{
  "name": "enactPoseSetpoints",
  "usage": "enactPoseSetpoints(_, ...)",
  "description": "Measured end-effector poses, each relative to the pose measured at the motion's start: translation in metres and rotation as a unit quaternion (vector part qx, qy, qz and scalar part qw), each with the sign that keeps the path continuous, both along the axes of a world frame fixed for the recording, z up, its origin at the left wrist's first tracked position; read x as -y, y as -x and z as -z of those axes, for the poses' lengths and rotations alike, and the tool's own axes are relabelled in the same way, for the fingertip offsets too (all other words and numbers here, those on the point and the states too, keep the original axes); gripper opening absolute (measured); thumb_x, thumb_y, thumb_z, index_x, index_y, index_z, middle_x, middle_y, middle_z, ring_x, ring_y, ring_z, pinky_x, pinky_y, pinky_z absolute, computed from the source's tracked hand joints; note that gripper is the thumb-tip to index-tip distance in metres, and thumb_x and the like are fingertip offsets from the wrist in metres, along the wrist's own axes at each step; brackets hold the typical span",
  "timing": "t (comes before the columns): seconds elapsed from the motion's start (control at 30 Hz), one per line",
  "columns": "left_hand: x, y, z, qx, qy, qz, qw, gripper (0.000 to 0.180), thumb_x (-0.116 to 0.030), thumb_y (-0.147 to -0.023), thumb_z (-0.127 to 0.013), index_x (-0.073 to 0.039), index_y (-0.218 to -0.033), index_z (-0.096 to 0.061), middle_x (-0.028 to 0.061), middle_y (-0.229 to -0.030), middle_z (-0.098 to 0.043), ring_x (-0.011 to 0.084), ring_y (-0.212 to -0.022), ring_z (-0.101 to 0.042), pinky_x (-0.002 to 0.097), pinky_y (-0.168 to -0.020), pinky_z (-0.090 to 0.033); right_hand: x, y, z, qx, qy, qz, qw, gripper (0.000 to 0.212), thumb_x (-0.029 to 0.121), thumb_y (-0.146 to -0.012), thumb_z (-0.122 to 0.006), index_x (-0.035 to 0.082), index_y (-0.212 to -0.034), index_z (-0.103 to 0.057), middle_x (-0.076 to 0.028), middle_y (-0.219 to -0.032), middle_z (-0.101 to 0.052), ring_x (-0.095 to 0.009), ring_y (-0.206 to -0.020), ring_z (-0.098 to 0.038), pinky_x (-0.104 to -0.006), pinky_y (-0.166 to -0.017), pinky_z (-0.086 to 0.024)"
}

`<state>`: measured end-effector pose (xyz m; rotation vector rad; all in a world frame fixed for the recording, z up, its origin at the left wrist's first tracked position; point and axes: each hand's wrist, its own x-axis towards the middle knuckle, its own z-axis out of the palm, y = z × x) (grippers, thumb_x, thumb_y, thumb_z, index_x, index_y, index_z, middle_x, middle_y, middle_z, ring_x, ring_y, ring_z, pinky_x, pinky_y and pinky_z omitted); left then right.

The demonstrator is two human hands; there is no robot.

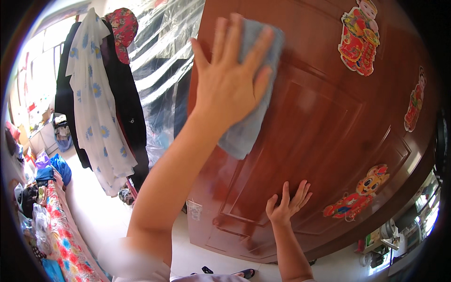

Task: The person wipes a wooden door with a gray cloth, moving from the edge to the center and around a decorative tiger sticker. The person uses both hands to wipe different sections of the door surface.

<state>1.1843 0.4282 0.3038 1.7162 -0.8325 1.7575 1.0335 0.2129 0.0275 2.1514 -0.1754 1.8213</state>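
Observation:
My left hand (pixel 230 80) is raised on the upper part of a reddish-brown panelled door (pixel 300 122), its fingers spread and slightly blurred. Beneath it a grey-blue cloth (pixel 246 131) lies against the door, covered partly by the palm, thumb and index finger. The other fingers reach past the cloth's left edge. Lower down, my right hand (pixel 288 205) rests with outstretched fingers on the same door and holds nothing. To its right, a cartoon-animal sticker (pixel 361 192) is stuck on the panel.
Two more figure stickers (pixel 359 40) decorate the door's right side. Left of the door hang a white flowered garment (pixel 96 103), a dark coat (pixel 124 94) and a red floral cap (pixel 123 33), beside clear plastic sheeting (pixel 164 70). A bed with floral cover (pixel 66 239) stands lower left.

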Motion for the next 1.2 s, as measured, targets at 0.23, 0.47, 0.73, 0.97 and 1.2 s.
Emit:
enactPoseSetpoints(0.23, -0.019, -0.034, -0.023, -0.047, 0.145, -0.056, 0.987, 0.056, -0.033, -0.102, -0.054, -0.021, -0.156, -0.043, 0.0313, -0.155, -0.033, 0.0479, -0.147, -0.029, 0.0695, -0.116, -0.019, 0.002, 0.004, -0.002, 0.003, 0.008, 0.007, 1.000, 0.048, 0.029, -0.094, -0.049, 0.011, -0.136, -0.063, -0.031, -0.158, -0.036, -0.047, -0.150, -0.030, -0.0631, -0.122, -0.016)
enactPoseSetpoints(0.47, 0.017, 0.020, 0.030, -0.011, -0.036, 0.078, 0.996, 0.065, -0.024, -0.087, -0.068, -0.021, -0.150, -0.051, 0.0190, -0.149, -0.046, 0.0423, -0.143, -0.039, 0.0579, -0.119, -0.026, 0.000, 0.007, -0.005, -0.009, 0.020, 0.018, 1.000, 0.048, 0.028, -0.098, -0.046, 0.006, -0.139, -0.058, -0.034, -0.155, -0.037, -0.050, -0.147, -0.032, -0.0621, -0.121, -0.018)
enactPoseSetpoints(0.73, 0.031, 0.029, 0.075, 0.052, -0.183, 0.107, 0.976, 0.063, -0.031, -0.084, -0.072, -0.034, -0.145, -0.057, 0.0119, -0.152, -0.047, 0.0361, -0.146, -0.038, 0.0582, -0.120, -0.025, 0.000, 0.004, -0.002, -0.005, 0.001, -0.002, 1.000, 0.047, 0.028, -0.095, -0.049, 0.009, -0.135, -0.064, -0.032, -0.158, -0.036, -0.048, -0.150, -0.030, -0.0631, -0.122, -0.016)
enactPoseSetpoints(0.97, -0.013, -0.017, -0.021, 0.054, 0.023, 0.029, 0.998, 0.055, -0.030, -0.098, -0.059, -0.021, -0.151, -0.049, 0.0347, -0.148, -0.040, 0.0485, -0.138, -0.041, 0.0605, -0.112, -0.034, 0.002, 0.003, -0.001, -0.001, 0.004, 0.005, 1.000, 0.046, 0.028, -0.095, -0.049, 0.009, -0.135, -0.064, -0.032, -0.157, -0.036, -0.047, -0.150, -0.031, -0.0624, -0.122, -0.016)
enactPoseSetpoints(1.2, -0.022, -0.031, 0.017, -0.131, 0.113, 0.160, 0.972, 0.058, -0.030, -0.099, -0.060, -0.031, -0.154, -0.045, 0.0356, -0.149, -0.039, 0.0533, -0.131, -0.047, 0.0552, -0.108, -0.041, -0.002, 0.001, -0.007, -0.001, 0.023, 0.008, 1.000, 0.049, 0.029, -0.100, -0.044, 0.007, -0.143, -0.056, -0.033, -0.157, -0.035, -0.049, -0.149, -0.031, -0.0601, -0.122, -0.016)
